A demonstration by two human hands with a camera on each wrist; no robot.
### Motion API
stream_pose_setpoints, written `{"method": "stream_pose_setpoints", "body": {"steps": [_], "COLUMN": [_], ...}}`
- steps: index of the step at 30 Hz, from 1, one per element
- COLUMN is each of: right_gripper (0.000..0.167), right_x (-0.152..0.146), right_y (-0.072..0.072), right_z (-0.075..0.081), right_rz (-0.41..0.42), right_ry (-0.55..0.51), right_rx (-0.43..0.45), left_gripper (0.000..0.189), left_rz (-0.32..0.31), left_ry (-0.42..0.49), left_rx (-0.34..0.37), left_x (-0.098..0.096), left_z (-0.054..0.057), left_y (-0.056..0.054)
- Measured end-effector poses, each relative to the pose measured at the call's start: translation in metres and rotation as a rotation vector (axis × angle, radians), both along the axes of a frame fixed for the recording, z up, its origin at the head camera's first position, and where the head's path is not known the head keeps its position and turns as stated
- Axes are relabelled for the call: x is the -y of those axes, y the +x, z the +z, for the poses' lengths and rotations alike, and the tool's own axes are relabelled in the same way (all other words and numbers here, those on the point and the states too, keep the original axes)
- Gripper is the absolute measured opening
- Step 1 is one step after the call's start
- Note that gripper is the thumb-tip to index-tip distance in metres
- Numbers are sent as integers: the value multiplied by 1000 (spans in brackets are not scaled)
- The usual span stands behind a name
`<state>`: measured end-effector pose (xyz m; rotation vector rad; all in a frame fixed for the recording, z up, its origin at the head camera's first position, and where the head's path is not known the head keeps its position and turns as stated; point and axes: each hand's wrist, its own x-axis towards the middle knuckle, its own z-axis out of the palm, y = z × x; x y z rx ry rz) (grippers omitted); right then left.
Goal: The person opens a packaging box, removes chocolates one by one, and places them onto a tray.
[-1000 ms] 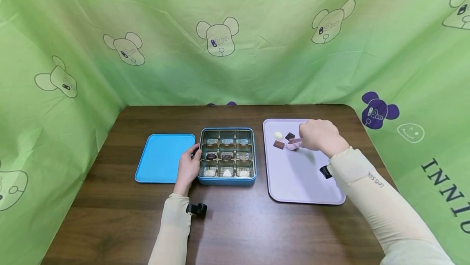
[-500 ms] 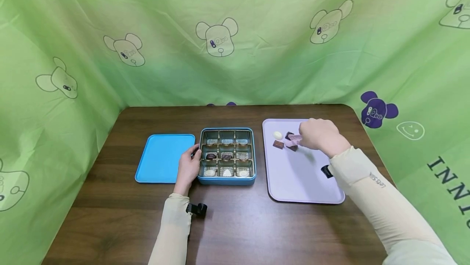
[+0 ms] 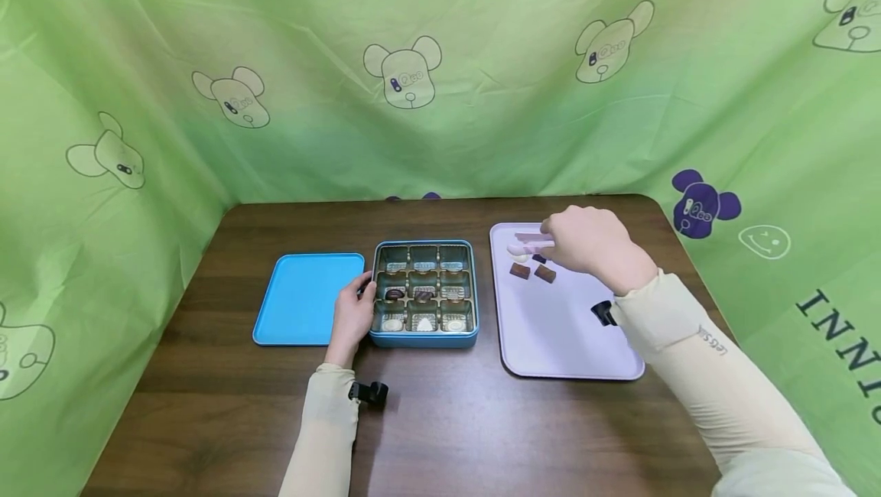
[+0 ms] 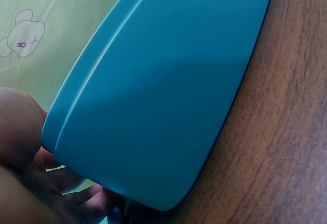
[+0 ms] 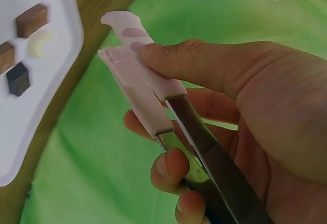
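Observation:
My right hand holds tongs with pink tips and metal arms. In the right wrist view the tips are slightly apart with nothing between them. From the head view they overlap a white chocolate at the back of the lilac tray. Close by on the tray are a dark chocolate and two brown chocolates, one left and one right. My left hand grips the left side of a blue box, thumb near its rim. Dark and white chocolates sit inside, in the middle and front rows.
A blue lid lies on the brown wooden table, left of the box. The tray stands to the box's right with a gap between. A green printed curtain hangs behind and beside the table.
My right hand has moved left and toward the back with the tongs, from the dark and brown chocolates to over the white one. My left hand has stayed on the box.

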<state>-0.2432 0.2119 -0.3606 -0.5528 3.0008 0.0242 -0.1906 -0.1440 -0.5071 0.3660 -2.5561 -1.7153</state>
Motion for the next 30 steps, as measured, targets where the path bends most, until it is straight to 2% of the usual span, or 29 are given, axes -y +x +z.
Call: {"method": "stream_pose_setpoints", "body": {"steps": [5,13,16,23,30], "right_gripper": [25,26,26,25,24], "right_x": [13,39,51,79,101], "right_y": [0,-2,-1,1,5], "right_z": [7,7,5,-7,-18], "right_rz": [13,55,76,178,231], "right_ry": [-20,-37,-55,-66,-45], "right_rx": [-14,-19,3,-35,25], "left_gripper": [40,40,40,40,40], "left_rz": [-8,-13,-12,-2,-1], "left_ry": [0,-4,-2,12,4], "left_rx": [2,-1,0,4,-2], "left_x": [0,1,1,1,1], "left_z": [-1,-3,-4,-1,-2], "left_y": [-1,-2,-2,-2,-1]}}
